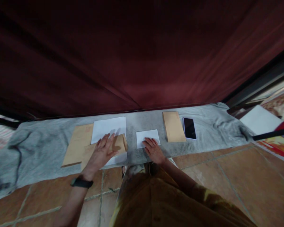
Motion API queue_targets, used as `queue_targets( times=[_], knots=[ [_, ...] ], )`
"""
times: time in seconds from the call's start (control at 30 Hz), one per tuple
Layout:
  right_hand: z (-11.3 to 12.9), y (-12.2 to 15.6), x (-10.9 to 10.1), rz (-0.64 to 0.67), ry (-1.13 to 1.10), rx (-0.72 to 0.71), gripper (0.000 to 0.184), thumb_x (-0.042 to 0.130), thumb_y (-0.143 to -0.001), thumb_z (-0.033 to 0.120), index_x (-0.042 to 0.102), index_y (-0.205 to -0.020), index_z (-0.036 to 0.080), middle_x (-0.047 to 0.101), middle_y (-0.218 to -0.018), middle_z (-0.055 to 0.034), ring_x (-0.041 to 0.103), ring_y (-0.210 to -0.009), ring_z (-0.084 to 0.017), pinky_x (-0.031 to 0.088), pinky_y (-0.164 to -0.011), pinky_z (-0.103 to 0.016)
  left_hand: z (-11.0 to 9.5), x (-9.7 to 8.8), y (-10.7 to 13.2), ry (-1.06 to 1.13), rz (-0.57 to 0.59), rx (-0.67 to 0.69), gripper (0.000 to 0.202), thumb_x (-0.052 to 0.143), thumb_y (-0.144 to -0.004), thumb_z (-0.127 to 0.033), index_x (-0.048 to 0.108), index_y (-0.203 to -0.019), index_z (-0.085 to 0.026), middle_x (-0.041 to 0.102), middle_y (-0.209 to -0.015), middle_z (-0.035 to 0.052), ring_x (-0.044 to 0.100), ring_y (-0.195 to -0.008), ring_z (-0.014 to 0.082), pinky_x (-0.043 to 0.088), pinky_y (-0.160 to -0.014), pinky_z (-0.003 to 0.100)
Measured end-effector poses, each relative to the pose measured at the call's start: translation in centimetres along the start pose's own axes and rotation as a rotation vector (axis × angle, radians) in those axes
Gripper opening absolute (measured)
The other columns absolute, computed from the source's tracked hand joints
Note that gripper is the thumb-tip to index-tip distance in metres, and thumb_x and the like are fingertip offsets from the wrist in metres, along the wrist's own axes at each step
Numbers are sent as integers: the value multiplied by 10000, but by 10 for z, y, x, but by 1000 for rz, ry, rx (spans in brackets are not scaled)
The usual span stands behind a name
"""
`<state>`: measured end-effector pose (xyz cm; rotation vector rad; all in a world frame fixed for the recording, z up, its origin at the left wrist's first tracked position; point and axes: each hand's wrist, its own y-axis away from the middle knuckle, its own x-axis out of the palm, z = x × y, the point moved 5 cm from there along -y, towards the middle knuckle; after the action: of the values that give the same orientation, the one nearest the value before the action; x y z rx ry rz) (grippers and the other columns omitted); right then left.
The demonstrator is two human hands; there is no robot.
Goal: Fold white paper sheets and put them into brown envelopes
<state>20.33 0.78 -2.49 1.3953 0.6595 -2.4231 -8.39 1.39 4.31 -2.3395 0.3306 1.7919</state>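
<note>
My left hand (104, 149), fingers spread, is over a brown envelope (119, 144) whose right end stands slightly raised. Under that envelope is a white sheet of paper (111, 124). More brown envelopes (77, 142) lie to the left, partly covered. In front of my body, my right hand (154, 150) rests with outstretched fingers on a small white paper (146, 135), which looks folded. To its right lies a stack of brown envelopes (174, 126), with a dark-screened phone (189, 128) beside it.
A grey cloth (210, 126) covers the long, narrow surface. Behind it hangs a dark red curtain (137, 63). At the far right are a white sheet (260, 119) and a colourful printed item (279, 146). Brown floor tiles (229, 170) run along the near edge.
</note>
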Motion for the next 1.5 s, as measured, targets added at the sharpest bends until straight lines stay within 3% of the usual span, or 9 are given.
queue_targets(
  times=[0.07, 0.17, 0.3, 0.6, 0.83, 0.97, 1.1, 1.3, 1.5],
  knots=[
    [1, -1, -1, 19, -10, 1, 382, 484, -1005, 207, 585, -1373, 191, 527, -1493, -116, 440, -1415, -238, 341, -1209, -499, -39, 13, 0, 97, -92, 47, 688, 431, -989, -388, 193, -1608, -205, 307, -1647, 133, 275, -1525, 276, 289, -1228, 456],
    [0, -3, -2, 41, -6, 11, 423, 481, -986, 162, 570, -1398, 197, 519, -1500, -121, 437, -1420, -242, 353, -1203, -510, -100, 54, -3, 215, -61, 120, 587, 372, -1014, -345, 278, -1581, -222, 375, -1615, 119, 349, -1494, 257, 359, -1198, 457],
    [-9, 1, -5, 10, 19, 48, 440, 490, -966, 142, 581, -1394, 190, 527, -1491, -136, 435, -1422, -267, 359, -1195, -541, -140, 95, -9, 198, -89, 82, 575, 431, -993, -335, 376, -1535, -151, 386, -1601, 172, 321, -1505, 306, 350, -1199, 505],
    [-47, 20, -15, -162, 2, 228, 452, 452, -972, 168, 521, -1416, 118, 530, -1465, -186, 476, -1375, -294, 447, -1115, -502, -134, 111, -9, 149, -121, -1, 483, 474, -982, -338, 529, -1431, -170, 356, -1618, 164, 312, -1508, 320, 362, -1187, 498],
    [-77, 0, -11, -237, -101, 480, 543, 456, -902, 182, 463, -1442, 126, 653, -1093, -161, 634, -958, -285, 537, -903, -442, -146, 110, -12, 98, -104, -48, 514, 507, -958, -332, 520, -1439, -150, 399, -1591, 186, 323, -1499, 348, 339, -1185, 537],
    [-93, -10, -11, -270, -291, 584, 312, 528, -811, 194, 667, -1090, 187, 650, -854, -92, 603, -880, -272, 532, -848, -395, -147, 109, -10, 124, -99, -49, 530, 505, -960, -337, 515, -1445, -124, 368, -1602, 211, 307, -1507, 352, 335, -1190, 542],
    [-98, -11, -15, -269, -385, 598, 112, 563, -735, 192, 655, -785, 233, 618, -710, -41, 602, -829, -248, 530, -816, -363, -145, 109, -7, 173, -122, -53, 532, 518, -954, -344, 510, -1451, -154, 364, -1610, 189, 293, -1515, 342, 332, -1192, 555],
    [-91, -5, -21, -229, -581, 581, 129, 543, -731, 259, 625, -823, 220, 679, -778, -8, 627, -754, -190, 530, -716, -308, -137, 107, -12, 453, -182, -108, 550, 471, -975, -364, 451, -1479, -143, 405, -1589, 180, 342, -1496, 295, 331, -1205, 519],
    [-73, 12, -27, -142, -1213, 670, 368, 696, -699, 388, 657, -1008, 190, 732, -854, -16, 655, -735, -186, 509, -635, -274, -119, 91, -24, 893, -261, -410, 636, 525, -949, -431, 395, -1525, -195, 530, -1497, 145, 524, -1362, 282, 443, -1124, 465]
  ],
)
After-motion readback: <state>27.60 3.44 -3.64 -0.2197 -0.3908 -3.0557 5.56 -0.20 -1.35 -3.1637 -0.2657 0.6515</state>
